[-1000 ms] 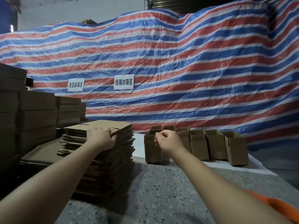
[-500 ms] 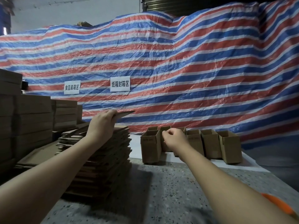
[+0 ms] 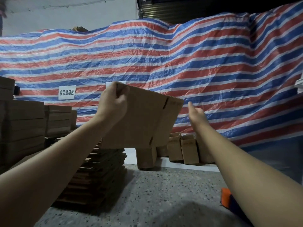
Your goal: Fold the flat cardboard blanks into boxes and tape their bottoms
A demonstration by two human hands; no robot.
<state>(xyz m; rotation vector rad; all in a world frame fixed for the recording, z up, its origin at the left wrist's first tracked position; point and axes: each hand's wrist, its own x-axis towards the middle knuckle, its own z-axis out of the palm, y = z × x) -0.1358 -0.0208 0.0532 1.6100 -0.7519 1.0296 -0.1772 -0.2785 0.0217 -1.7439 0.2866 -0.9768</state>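
Striped tarp (image 3: 213,63) behind; left hand (image 3: 113,104) grips blank (image 3: 144,122) (tilted).

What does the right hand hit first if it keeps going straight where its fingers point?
Probably the right edge of the cardboard blank held by the left hand. The right hand is open beside it; depth is unclear, so it could pass behind.

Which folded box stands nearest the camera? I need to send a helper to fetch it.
Find the striped tarp; at its foot a row of boxes stands on a white sheet. The nearest box is leftmost, set forward of the row, right of the stack of blanks.
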